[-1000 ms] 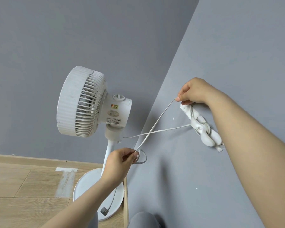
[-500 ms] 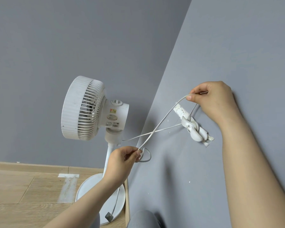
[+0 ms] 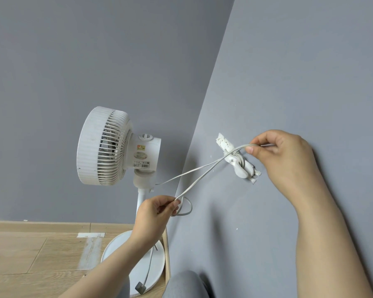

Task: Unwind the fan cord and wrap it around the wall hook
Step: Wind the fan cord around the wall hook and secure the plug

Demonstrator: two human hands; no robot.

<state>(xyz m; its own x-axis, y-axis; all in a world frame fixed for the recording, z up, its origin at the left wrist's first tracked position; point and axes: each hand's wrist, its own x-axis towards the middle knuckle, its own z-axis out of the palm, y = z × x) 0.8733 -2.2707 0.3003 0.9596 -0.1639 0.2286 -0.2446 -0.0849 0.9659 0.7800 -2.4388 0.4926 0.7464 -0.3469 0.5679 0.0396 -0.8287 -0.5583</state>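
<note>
A white pedestal fan stands in the room corner. Its white cord runs from the fan neck to a white wall hook on the grey right wall, loops around the hook, and comes back down. My right hand pinches the cord just right of the hook, close to the wall. My left hand grips a lower stretch of the cord, with a small loop beside the fingers. The cord's free end hangs down to a grey plug over the fan base.
Two grey walls meet in a corner behind the fan. Light wooden floor with a skirting board lies at the lower left, with a pale tape mark on it. My knee in grey cloth shows at the bottom.
My right hand carried the cord from the hook's upper left, over it, to its right side. The left hand kept its grip. The view tilted upward.
</note>
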